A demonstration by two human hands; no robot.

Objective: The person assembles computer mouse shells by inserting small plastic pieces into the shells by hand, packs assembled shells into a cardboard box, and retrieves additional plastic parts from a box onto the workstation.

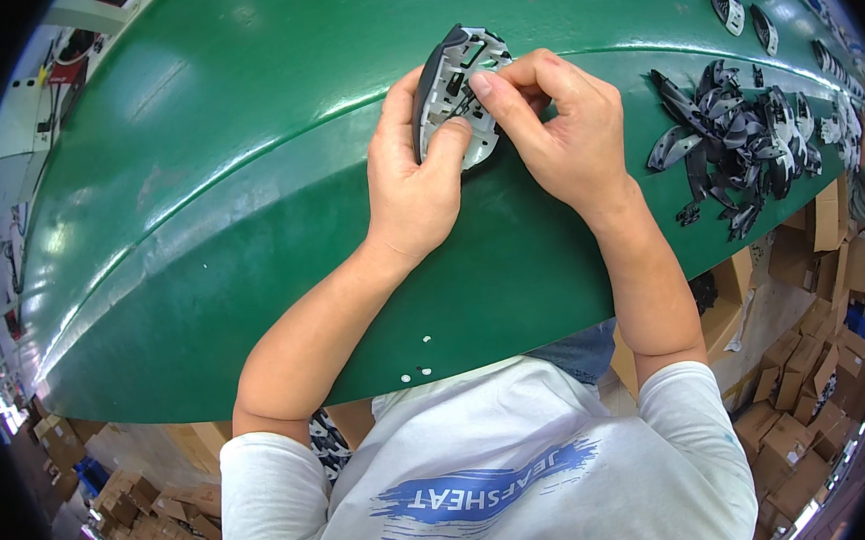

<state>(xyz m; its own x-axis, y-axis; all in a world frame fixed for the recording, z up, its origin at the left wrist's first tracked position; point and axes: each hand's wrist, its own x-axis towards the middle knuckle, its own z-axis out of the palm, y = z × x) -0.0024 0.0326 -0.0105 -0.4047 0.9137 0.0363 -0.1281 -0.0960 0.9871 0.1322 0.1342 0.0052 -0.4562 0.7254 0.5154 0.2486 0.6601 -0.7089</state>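
While we look down from the head view, we see our left hand wrapped around a grey and white plastic shell, thumb on its near edge and fingers curled behind its dark left rim, holding it tilted above the green table. Our right hand is closed in a pinch at the shell's inner face, thumb and forefinger pressed together on a small part there; what that part is we cannot tell. The shell sits at the far middle of the table, between both hands, its ribbed white inside turned toward us.

To our right, well apart from the hands, lies a heap of dark and white plastic parts, tangled together on the table. Farther off, near the table's far right edge, two single dark shells lie side by side. A few small white specks rest near the table's near edge, just before our white shirt. Below the table's edge on both sides, stacks of brown cardboard boxes cover the floor.
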